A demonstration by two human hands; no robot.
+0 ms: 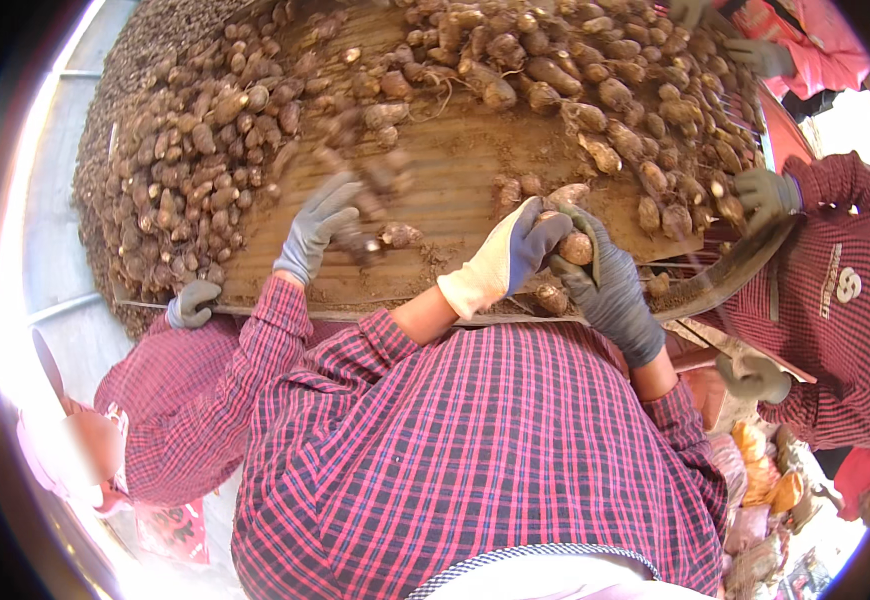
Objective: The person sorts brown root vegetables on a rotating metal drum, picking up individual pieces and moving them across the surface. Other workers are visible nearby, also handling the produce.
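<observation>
My left hand (506, 255), in a cream and blue-grey work glove, is curled around a brown taro-like tuber (548, 216), mostly hidden by the fingers. Close against it, my right hand (609, 281) wears a dark grey glove and grips a rounder tuber (576, 248). Just beyond my fingertips lies a paler tuber (568, 194). Below the hands, near the front edge of the wooden sorting table (472, 157), rests another tuber (551, 298). A few more tubers (519, 189) sit on the boards to the left of the pale one.
Large heaps of tubers cover the left (187, 165) and the far right (615, 90) of the table. At left, a co-worker's gloved hand (321, 225) is near tubers blurred by motion. Another co-worker's glove (766, 196) touches the right rim. Filled bags (761, 480) lie at lower right.
</observation>
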